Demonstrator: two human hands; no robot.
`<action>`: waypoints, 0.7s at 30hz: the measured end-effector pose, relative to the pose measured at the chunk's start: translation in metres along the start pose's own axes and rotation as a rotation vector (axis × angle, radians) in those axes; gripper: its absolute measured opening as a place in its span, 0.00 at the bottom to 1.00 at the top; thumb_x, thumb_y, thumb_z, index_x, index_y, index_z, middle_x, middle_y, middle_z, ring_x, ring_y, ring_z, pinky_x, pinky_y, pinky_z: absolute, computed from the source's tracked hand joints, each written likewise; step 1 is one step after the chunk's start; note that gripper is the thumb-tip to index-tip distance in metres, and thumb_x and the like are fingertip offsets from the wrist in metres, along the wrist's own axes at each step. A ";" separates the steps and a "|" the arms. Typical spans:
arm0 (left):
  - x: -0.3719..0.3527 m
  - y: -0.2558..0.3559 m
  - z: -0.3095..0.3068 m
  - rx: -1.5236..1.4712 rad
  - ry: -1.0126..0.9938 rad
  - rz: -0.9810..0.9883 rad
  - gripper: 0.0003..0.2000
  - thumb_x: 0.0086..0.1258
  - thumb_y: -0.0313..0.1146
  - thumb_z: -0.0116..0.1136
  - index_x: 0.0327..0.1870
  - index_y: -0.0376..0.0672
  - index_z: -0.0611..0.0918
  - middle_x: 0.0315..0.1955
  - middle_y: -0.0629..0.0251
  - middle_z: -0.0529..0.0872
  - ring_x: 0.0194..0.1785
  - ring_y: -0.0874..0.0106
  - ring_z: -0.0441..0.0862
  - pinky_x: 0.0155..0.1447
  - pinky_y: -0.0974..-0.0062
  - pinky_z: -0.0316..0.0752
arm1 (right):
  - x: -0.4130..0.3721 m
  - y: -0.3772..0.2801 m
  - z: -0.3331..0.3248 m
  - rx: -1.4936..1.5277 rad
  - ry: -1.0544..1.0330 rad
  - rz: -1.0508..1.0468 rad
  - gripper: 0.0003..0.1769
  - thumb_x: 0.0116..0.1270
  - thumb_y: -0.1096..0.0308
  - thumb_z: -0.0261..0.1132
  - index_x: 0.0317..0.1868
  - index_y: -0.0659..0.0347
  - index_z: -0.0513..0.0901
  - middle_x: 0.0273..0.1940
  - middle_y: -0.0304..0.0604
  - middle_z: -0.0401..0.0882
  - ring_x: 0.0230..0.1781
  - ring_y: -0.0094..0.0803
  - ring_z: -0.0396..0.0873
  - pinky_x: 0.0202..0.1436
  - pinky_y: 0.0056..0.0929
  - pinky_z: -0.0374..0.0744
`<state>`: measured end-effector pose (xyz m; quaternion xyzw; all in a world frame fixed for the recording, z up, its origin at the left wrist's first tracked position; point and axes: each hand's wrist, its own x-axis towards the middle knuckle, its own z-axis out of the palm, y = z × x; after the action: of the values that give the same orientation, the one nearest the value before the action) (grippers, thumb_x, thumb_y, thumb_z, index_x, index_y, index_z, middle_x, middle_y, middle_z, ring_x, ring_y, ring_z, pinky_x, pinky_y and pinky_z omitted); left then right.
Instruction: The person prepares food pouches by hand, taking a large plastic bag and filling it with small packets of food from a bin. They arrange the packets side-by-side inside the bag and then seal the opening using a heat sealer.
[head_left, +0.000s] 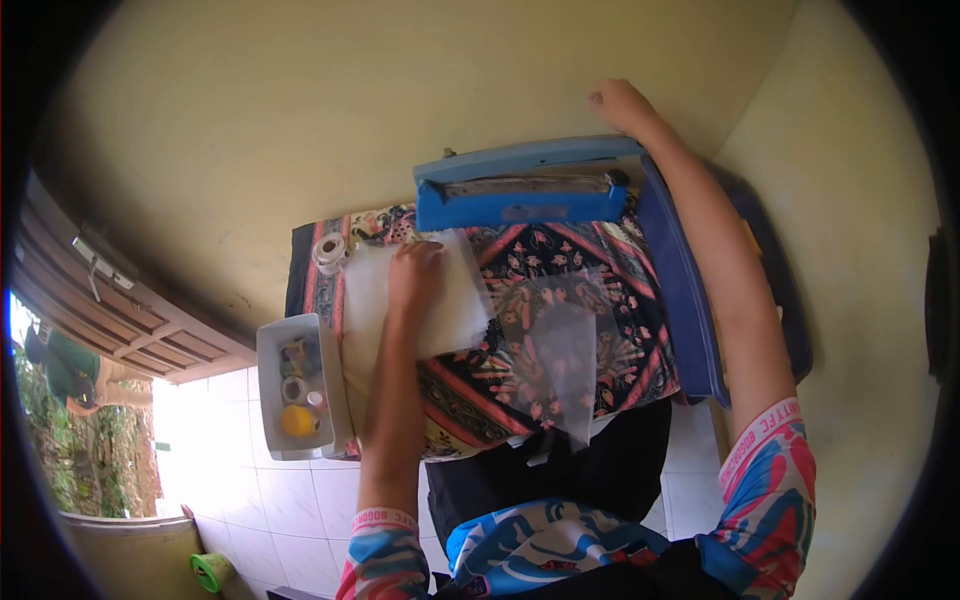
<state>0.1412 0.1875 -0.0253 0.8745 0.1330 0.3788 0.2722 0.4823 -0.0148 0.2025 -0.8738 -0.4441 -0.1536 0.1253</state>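
My left hand (415, 268) rests on a stack of clear plastic bags (455, 310) on the patterned cloth. Its fingers are bent together near the stack's upper edge, and what they pinch is too small to make out. My right hand (622, 105) is raised at the wall, past the right end of a blue impulse sealer (510, 210). Those fingers are curled in, with nothing visible in them. The sealer's long arm (520, 156) is lifted from its base. Another clear plastic bag (568, 365) lies loose, reaching over the cloth's front edge towards my lap.
A roll of white tape (329, 252) sits left of the stack. The grey bin (341, 410) at the left holds small containers and a yellow item. A large dark blue tub (685, 270) stands under my right arm. The patterned cloth (630, 340) covers the work surface.
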 end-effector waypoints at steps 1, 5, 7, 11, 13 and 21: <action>0.001 0.003 -0.001 -0.017 0.010 -0.033 0.07 0.62 0.30 0.65 0.38 0.40 0.88 0.38 0.55 0.89 0.44 0.55 0.85 0.55 0.60 0.77 | -0.012 -0.008 -0.002 0.047 0.032 -0.048 0.10 0.64 0.65 0.64 0.42 0.58 0.88 0.41 0.51 0.88 0.43 0.49 0.86 0.49 0.42 0.83; 0.007 0.015 -0.012 -0.004 0.094 0.024 0.08 0.65 0.32 0.66 0.41 0.41 0.88 0.39 0.56 0.89 0.43 0.57 0.85 0.51 0.63 0.79 | -0.083 -0.032 -0.013 0.199 0.048 -0.202 0.11 0.64 0.64 0.65 0.40 0.63 0.87 0.39 0.52 0.87 0.41 0.48 0.86 0.47 0.41 0.82; 0.006 0.023 -0.023 0.010 -0.054 -0.029 0.09 0.64 0.33 0.67 0.43 0.43 0.88 0.39 0.57 0.89 0.42 0.58 0.86 0.49 0.64 0.79 | -0.120 -0.035 -0.014 0.224 0.052 -0.296 0.11 0.65 0.65 0.65 0.40 0.64 0.86 0.38 0.52 0.87 0.40 0.48 0.85 0.47 0.41 0.82; -0.002 0.067 -0.053 0.019 -0.422 -0.117 0.15 0.57 0.38 0.74 0.45 0.45 0.88 0.39 0.60 0.90 0.41 0.61 0.86 0.47 0.65 0.81 | -0.176 -0.024 -0.021 0.272 -0.057 -0.263 0.10 0.64 0.67 0.67 0.40 0.65 0.86 0.36 0.52 0.87 0.39 0.46 0.86 0.45 0.38 0.82; -0.015 0.078 -0.059 0.059 -0.550 -0.071 0.23 0.51 0.40 0.77 0.49 0.45 0.86 0.44 0.59 0.89 0.48 0.59 0.84 0.54 0.62 0.78 | -0.192 -0.014 -0.021 0.326 -0.091 -0.216 0.09 0.63 0.68 0.68 0.39 0.66 0.86 0.36 0.52 0.87 0.38 0.44 0.86 0.45 0.36 0.82; -0.070 0.103 -0.076 0.246 -0.525 0.022 0.33 0.44 0.40 0.79 0.55 0.46 0.78 0.52 0.57 0.84 0.60 0.56 0.78 0.63 0.59 0.71 | -0.222 0.019 0.004 0.432 -0.034 -0.180 0.10 0.64 0.68 0.68 0.40 0.67 0.86 0.34 0.54 0.87 0.35 0.42 0.87 0.42 0.32 0.81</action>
<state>0.0403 0.1012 0.0359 0.9704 0.0935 0.1237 0.1853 0.3748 -0.1884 0.1134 -0.7861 -0.5448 -0.0507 0.2877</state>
